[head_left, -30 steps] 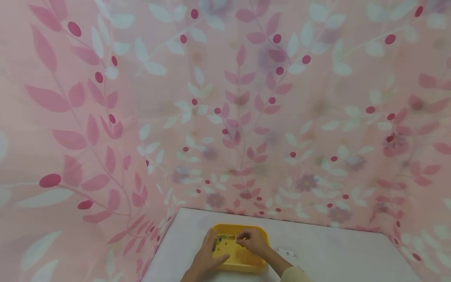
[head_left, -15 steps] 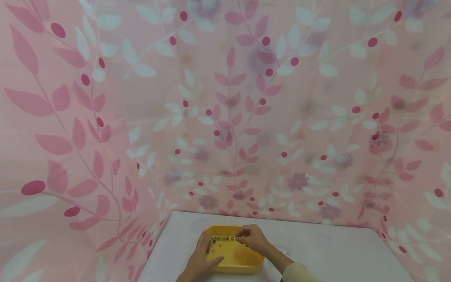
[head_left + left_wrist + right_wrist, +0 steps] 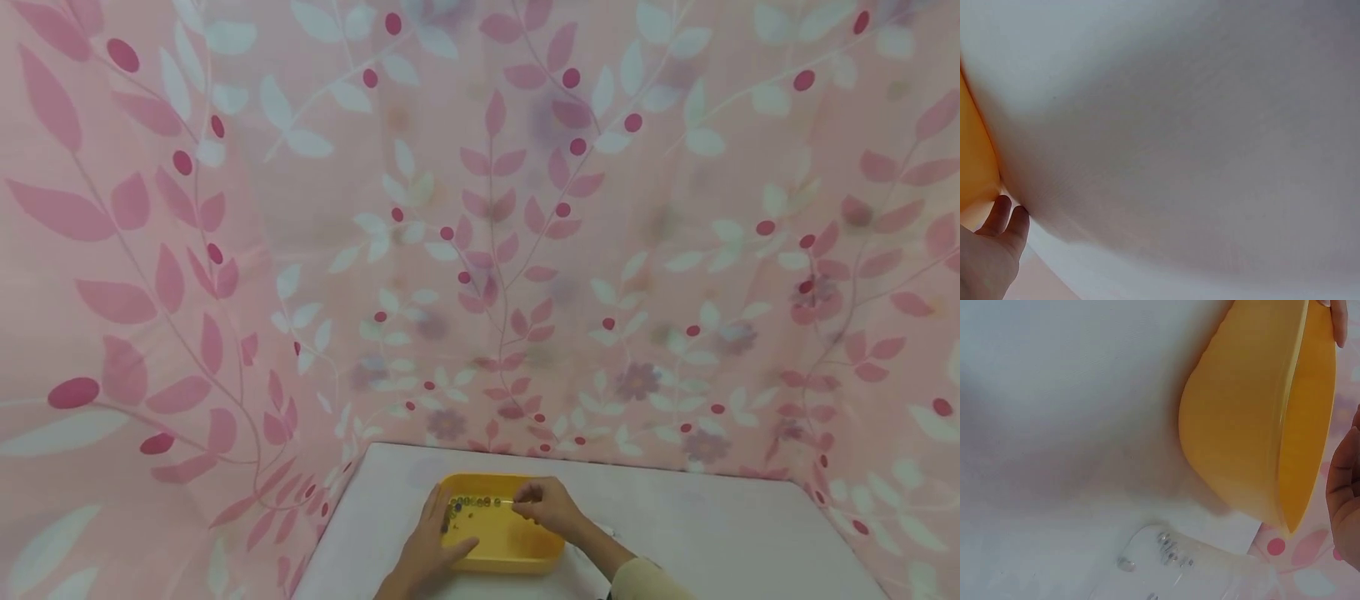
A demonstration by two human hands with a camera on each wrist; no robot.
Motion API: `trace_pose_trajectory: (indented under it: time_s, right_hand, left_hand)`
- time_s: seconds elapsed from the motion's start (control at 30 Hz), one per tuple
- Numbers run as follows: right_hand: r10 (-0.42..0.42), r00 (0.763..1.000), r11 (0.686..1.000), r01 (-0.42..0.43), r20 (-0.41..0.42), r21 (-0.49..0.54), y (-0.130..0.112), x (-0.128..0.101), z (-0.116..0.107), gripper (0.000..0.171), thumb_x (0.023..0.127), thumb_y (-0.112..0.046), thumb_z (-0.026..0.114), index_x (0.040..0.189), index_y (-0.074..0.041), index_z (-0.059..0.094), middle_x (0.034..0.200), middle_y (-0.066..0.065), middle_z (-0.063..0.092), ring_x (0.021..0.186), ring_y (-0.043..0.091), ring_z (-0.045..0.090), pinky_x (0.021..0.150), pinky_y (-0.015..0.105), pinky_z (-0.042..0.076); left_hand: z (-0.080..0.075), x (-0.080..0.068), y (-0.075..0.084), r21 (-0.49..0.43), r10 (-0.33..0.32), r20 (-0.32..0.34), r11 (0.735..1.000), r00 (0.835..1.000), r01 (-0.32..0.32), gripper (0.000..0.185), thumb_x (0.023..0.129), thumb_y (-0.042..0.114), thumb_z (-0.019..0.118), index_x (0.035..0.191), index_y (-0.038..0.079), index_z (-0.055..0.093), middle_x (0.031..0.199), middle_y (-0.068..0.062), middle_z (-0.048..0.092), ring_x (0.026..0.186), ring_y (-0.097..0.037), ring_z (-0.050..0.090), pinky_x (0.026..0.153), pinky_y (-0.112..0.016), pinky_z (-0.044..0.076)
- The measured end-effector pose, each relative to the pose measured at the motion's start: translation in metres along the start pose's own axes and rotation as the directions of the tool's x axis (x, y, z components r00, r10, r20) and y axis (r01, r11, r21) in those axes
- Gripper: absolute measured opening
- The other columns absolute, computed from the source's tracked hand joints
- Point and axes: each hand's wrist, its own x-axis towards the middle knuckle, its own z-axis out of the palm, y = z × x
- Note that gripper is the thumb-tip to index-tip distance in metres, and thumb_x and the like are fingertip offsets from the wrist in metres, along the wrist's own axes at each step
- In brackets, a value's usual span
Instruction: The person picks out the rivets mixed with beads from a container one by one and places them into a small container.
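Note:
A yellow tray (image 3: 501, 565) stands on the white table. A row of small round beads (image 3: 467, 502), mostly greenish with a dark blue one and a reddish one, runs along its far side and bends down the left side. A few smaller pieces (image 3: 470, 515) lie on its floor. My left hand (image 3: 429, 537) rests along the tray's left wall, fingers straight, thumb spread over the near left part. My right hand (image 3: 551, 507) is above the tray's far right part, thumb and fingertips pinched together on a thin pale strand by the row's right end; its detail is too small to tell.
A clear plastic bag (image 3: 1166, 562) with several shiny pieces inside lies to the right of the tray. Pink floral curtain (image 3: 495, 250) hangs behind the table (image 3: 675, 533) and on both sides.
My right hand has drawn a little to the right relative to the tray, and a bead at the row's right end shows apart from the others. My left hand stays at the tray.

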Motion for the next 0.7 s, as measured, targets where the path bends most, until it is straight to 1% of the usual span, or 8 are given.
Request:
trace_pose_trajectory:
  time_s: [0.23, 0.33, 0.47, 0.57, 0.7]
  right_hand:
    - [0.031, 0.999, 0.999, -0.032, -0.012, -0.022, 0.006, -0.002, -0.006, 0.011, 0.087, -0.016, 0.075, 0.089, -0.006, 0.073, 0.081, 0.001, 0.071, 0.066, 0.012, 0.058, 0.056, 0.025, 0.054]
    - [0.04, 0.999, 0.999, -0.04, -0.01, -0.017, 0.009, -0.003, -0.009, 0.014, 0.087, -0.017, 0.076, 0.091, -0.004, 0.073, 0.083, 0.0, 0.071, 0.066, 0.011, 0.059, 0.056, 0.025, 0.054]
    - [0.028, 1.0, 1.0, -0.028, -0.008, -0.013, 0.012, -0.004, -0.012, 0.017, 0.085, -0.018, 0.077, 0.091, -0.003, 0.073, 0.084, 0.0, 0.071, 0.066, 0.01, 0.059, 0.055, 0.024, 0.053]
    - [0.021, 1.0, 1.0, -0.021, -0.01, -0.01, 0.015, -0.004, -0.013, 0.015, 0.085, -0.017, 0.077, 0.09, -0.003, 0.073, 0.085, 0.001, 0.071, 0.066, 0.01, 0.059, 0.055, 0.024, 0.053]
    - [0.04, 0.999, 0.999, -0.041, -0.008, -0.004, 0.018, -0.006, -0.015, 0.017, 0.086, -0.018, 0.077, 0.091, -0.003, 0.073, 0.085, 0.0, 0.071, 0.066, 0.01, 0.057, 0.056, 0.023, 0.053]
  left_hand:
    - [0.002, 0.0, 0.0, -0.01, 0.0, -0.004, 1.0, 1.0, 0.0, 0.102, 0.083, 0.054, 0.073, 0.158, 0.008, 0.021, 0.164, -0.022, 0.011, 0.135, -0.052, 0.041, 0.09, -0.064, 0.05]
    - [0.003, 0.0, -0.001, -0.004, 0.003, -0.005, 1.0, 1.0, -0.003, 0.103, 0.083, 0.055, 0.073, 0.158, 0.008, 0.02, 0.164, -0.022, 0.011, 0.134, -0.052, 0.042, 0.088, -0.063, 0.052]
    - [0.002, 0.0, 0.0, 0.01, 0.013, -0.017, 1.0, 1.0, -0.013, 0.103, 0.082, 0.056, 0.073, 0.158, 0.009, 0.021, 0.163, -0.022, 0.013, 0.133, -0.052, 0.044, 0.087, -0.063, 0.053]
    - [0.0, -0.001, 0.001, 0.016, 0.02, -0.029, 1.0, 0.999, -0.019, 0.104, 0.081, 0.058, 0.073, 0.157, 0.009, 0.022, 0.163, -0.022, 0.015, 0.132, -0.051, 0.044, 0.088, -0.063, 0.052]
    - [-0.002, -0.003, 0.0, 0.012, 0.028, -0.034, 1.0, 0.999, -0.027, 0.104, 0.08, 0.057, 0.074, 0.156, 0.006, 0.024, 0.162, -0.023, 0.016, 0.132, -0.052, 0.044, 0.088, -0.065, 0.051]
